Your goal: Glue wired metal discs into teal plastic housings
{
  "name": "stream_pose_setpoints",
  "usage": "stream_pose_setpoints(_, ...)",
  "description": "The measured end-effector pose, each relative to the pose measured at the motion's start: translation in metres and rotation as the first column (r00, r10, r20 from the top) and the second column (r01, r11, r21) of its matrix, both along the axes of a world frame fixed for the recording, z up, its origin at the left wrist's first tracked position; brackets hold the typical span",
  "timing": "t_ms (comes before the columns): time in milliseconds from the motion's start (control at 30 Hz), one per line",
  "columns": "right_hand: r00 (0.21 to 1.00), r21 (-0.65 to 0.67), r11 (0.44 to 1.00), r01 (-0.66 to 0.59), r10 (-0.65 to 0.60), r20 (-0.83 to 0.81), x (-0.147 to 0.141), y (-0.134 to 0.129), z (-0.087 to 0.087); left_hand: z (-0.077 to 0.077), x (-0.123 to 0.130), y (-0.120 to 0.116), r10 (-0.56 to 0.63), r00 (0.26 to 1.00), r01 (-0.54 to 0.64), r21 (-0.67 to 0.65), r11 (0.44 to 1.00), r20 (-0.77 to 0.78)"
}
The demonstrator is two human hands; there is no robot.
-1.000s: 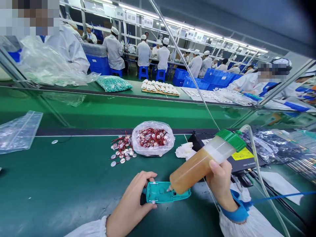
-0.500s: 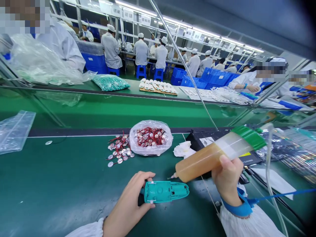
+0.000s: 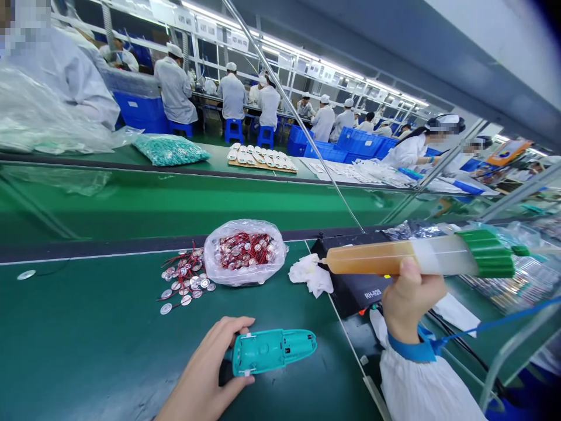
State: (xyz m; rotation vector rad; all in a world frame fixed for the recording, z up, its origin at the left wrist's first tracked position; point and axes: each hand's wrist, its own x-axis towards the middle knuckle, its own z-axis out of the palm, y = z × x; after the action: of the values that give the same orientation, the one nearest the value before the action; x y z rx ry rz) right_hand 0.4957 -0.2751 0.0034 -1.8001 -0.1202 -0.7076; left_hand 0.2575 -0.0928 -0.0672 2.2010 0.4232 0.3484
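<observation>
One syringe [image 3: 421,255], one teal casing [image 3: 274,352]

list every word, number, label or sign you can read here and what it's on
"RH-928" on the black box, slightly blurred, so the digits are uncertain
Hanging sheets: too small to read
Label on the blue crate: too small
Orange sign: too blurred

"Can you read anything from where you sit?"
"Just one marking: white characters [image 3: 372,294], RH-928 as I make them out, on the black box [image 3: 346,292] beside my right hand [image 3: 409,298], toward my left."
"And the hanging sheets [image 3: 205,27], far beyond your hands?"
"Too small for me to read. So is the white label [image 3: 132,104] on a blue bin [image 3: 142,116], and I can't make out the orange sign [image 3: 508,153], far off to my right."
</observation>
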Motion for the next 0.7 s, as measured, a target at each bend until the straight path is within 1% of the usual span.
stream_pose_setpoints(167,0.999,-0.022,0.999,0.025,-0.024,0.028,-0.004,0.008,0.006,-0.006,-0.001,0.002,0.007,1.0,-0.007,0.036,0.999,-0.018)
stream_pose_setpoints(333,0.995,-0.038,0.997,0.062,-0.059,0.075,-0.004,0.007,0.009,-0.009,0.0,0.003,0.0,1.0,-0.002,0.048,0.999,0.027)
stream_pose_setpoints(433,0.994,-0.037,0.998,0.059,-0.056,0.09,-0.003,0.005,0.008,-0.01,-0.001,0.004,-0.015,0.999,0.012,0.055,0.998,0.049)
stream_pose_setpoints(700,0.995,-0.046,0.999,0.029,-0.025,0.093,-0.002,0.004,0.008,-0.013,0.0,0.005,-0.021,0.999,0.018,0.062,0.998,0.048)
